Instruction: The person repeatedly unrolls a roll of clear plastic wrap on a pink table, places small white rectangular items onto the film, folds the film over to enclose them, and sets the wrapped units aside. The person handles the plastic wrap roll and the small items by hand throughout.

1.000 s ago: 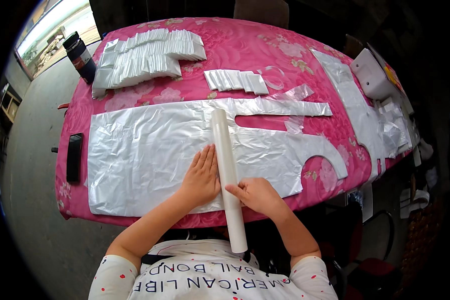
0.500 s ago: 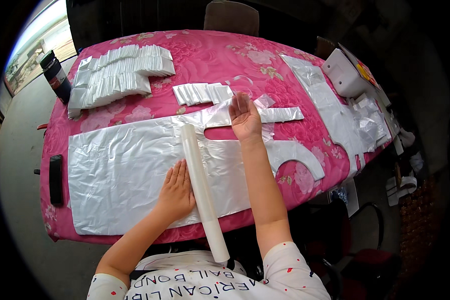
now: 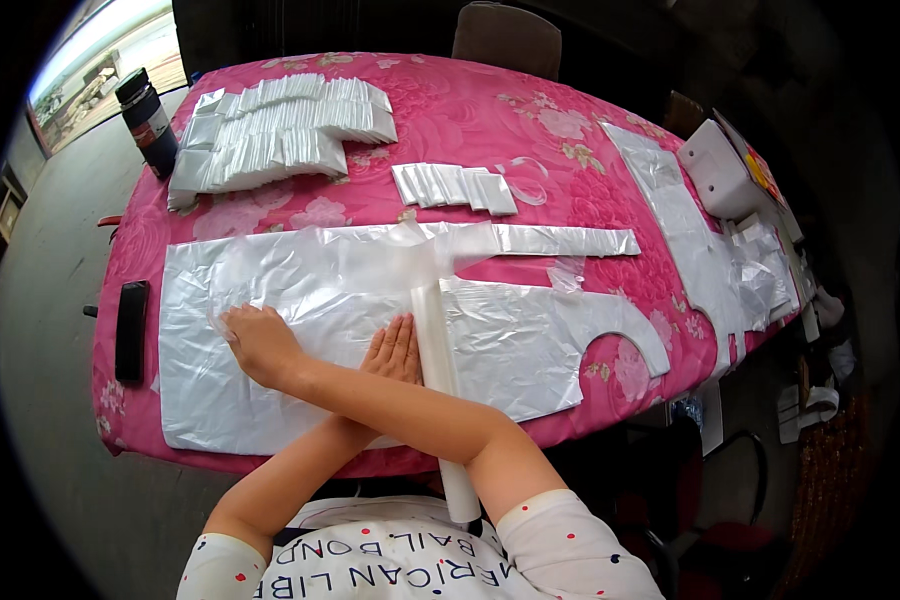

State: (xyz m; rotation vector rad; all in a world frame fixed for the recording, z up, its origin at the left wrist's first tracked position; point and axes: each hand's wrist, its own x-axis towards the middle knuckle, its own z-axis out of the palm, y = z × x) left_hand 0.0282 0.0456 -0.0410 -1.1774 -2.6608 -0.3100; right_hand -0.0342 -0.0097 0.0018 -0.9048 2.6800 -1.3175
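A flat white plastic sheet point(image 3: 210, 380), cut like an apron with a strap point(image 3: 570, 241) and curved neck loop point(image 3: 625, 320), lies before me. Across it stands a long translucent tube-like roll point(image 3: 435, 345), its near end reaching past the table edge toward my shirt. My left hand point(image 3: 395, 350) rests flat on the sheet, fingers stretched, beside the roll. Crossing over my left forearm, my right arm reaches left. My right hand point(image 3: 260, 345) is closed on the edge of a thin clear plastic film point(image 3: 340, 262) spread over the sheet's far half.
Folded white plastic packets lie in a large pile point(image 3: 280, 135) and a small row point(image 3: 455, 188). A dark bottle point(image 3: 148, 125) and black phone-like object point(image 3: 131, 330) are on the left. Another plastic sheet point(image 3: 660, 215), a white box point(image 3: 718, 170) and crumpled plastic point(image 3: 765, 275) sit right.
My right hand has swung from the strap on the right across to the left, over my left arm, drawing clear film with it. My left hand stays flat by the roll.
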